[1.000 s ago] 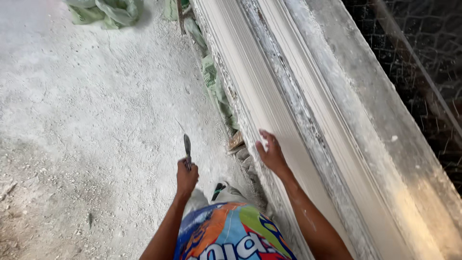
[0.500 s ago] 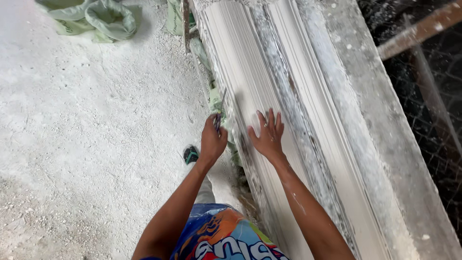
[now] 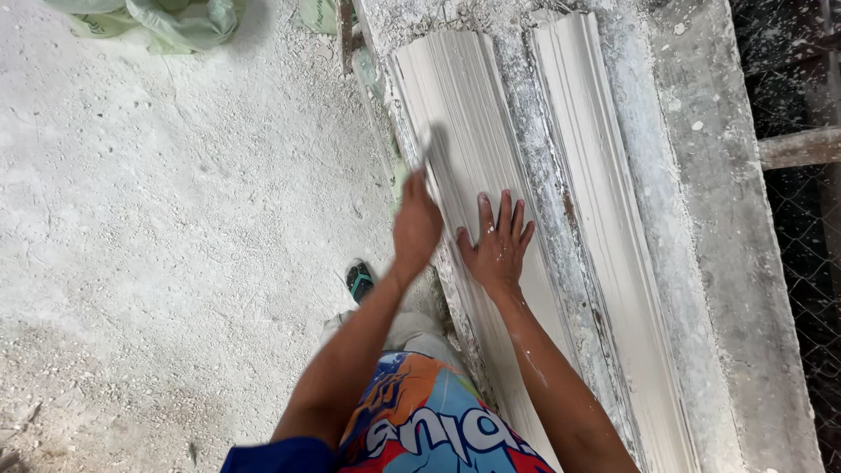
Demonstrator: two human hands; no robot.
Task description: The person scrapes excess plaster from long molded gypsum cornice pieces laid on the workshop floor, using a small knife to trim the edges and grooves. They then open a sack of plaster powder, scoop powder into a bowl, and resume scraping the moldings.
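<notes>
Standing on a dusty white floor (image 3: 158,219), the person leans over the bench (image 3: 701,263). Right hand (image 3: 499,245) lies spread flat on a white plaster moulding (image 3: 464,114); left hand (image 3: 416,223) grips a blurred thin tool (image 3: 427,149) against it.

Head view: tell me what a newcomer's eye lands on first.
Two long white moulded strips run up the dusty bench at centre right. The right hand lies flat, fingers spread, on the nearer strip; the left hand beside it grips a blurred thin tool. Pale, gritty floor fills the left.
</notes>
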